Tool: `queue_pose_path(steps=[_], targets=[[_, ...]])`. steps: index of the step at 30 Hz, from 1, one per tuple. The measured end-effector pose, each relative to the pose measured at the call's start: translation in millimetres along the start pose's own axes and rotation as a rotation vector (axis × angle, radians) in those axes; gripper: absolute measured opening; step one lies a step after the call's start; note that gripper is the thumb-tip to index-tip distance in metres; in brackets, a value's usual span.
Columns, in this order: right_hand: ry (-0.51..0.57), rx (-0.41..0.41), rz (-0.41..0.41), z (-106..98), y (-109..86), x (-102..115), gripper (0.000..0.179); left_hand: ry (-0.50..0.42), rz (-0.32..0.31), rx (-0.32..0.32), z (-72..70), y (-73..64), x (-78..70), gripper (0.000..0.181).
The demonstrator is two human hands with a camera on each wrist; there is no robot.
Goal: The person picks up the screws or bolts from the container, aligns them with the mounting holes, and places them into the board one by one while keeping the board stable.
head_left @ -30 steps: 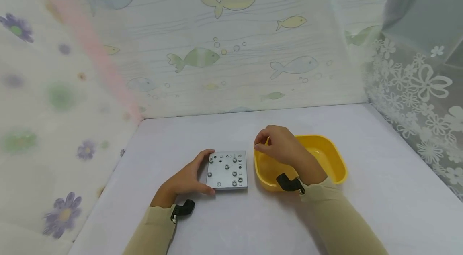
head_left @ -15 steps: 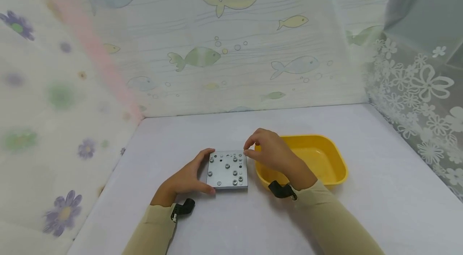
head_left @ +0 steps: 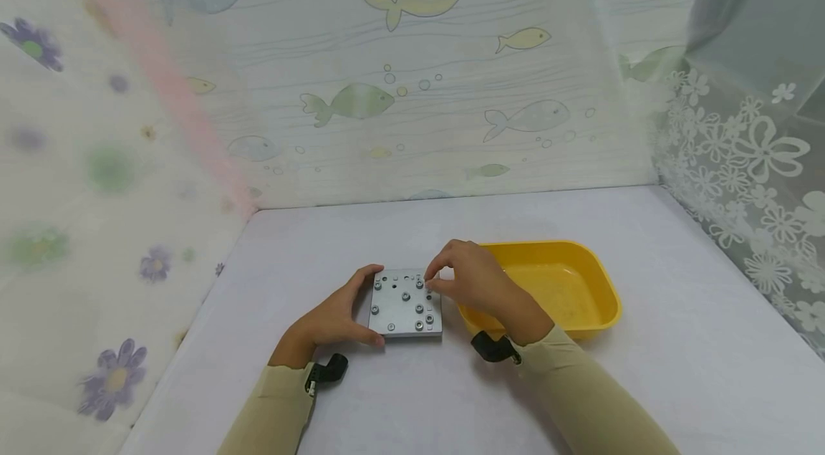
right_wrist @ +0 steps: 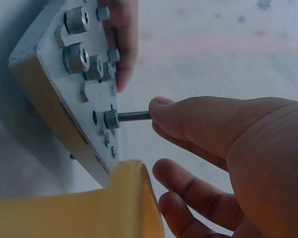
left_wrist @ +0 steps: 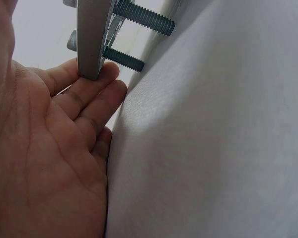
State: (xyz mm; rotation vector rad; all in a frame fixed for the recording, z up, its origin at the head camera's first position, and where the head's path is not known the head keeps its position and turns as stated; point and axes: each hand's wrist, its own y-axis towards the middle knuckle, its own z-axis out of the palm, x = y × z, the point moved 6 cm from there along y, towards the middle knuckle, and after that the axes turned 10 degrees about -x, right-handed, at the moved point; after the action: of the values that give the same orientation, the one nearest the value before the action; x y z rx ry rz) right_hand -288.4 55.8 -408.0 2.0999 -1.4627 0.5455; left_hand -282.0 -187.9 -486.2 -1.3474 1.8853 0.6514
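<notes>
A square silver metal plate (head_left: 391,315) with several socket-head bolts (head_left: 405,297) and small holes lies in the middle of the table. My left hand (head_left: 335,315) grips it from the left, thumb at the near corner and fingers at the far one. Threaded bolt ends (left_wrist: 146,18) stick out of its underside in the left wrist view. Over the plate's upper right corner, my right hand (head_left: 473,279) pinches a screw between thumb and forefinger. Its threaded shaft (right_wrist: 134,116) points at the plate and overlaps a bolt head (right_wrist: 111,119) there; the pinched end is hidden.
A yellow plastic tub (head_left: 609,290) stands right of the plate, beneath my right forearm. Its wall (right_wrist: 89,213) comes close under my right fingers in the right wrist view. Behind the white table (head_left: 309,233) hangs a fish-print curtain (head_left: 419,140).
My right hand has moved left from above the yellow tub to the plate's upper right corner, bringing the screw. My left hand stays on the plate.
</notes>
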Motion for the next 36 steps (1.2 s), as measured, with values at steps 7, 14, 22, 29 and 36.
queue_pose_path(steps=[7, 14, 22, 29, 36], targets=[[-0.009, 0.032, 0.032, 4.4, -1.3, -1.9, 0.006, 0.001, 0.002, 0.003, 1.5, 1.3, -0.8, 0.133], [-0.077, 0.027, 0.013, 7.5, -2.6, -2.5, 0.005, 0.002, 0.004, 0.0, 2.8, 1.5, -2.2, 0.132], [-0.162, 0.048, -0.031, 11.9, -1.0, -0.9, 0.001, 0.001, -0.03, -0.003, 2.9, 0.0, 2.7, 0.133], [-0.199, 0.034, -0.099, 14.6, 0.7, 5.5, 0.003, -0.002, -0.033, -0.011, -0.9, -1.6, 5.0, 0.132], [-0.223, 0.022, -0.086, 13.3, 0.8, 3.0, 0.003, 0.003, -0.04, -0.007, 0.6, 1.5, 1.8, 0.131]])
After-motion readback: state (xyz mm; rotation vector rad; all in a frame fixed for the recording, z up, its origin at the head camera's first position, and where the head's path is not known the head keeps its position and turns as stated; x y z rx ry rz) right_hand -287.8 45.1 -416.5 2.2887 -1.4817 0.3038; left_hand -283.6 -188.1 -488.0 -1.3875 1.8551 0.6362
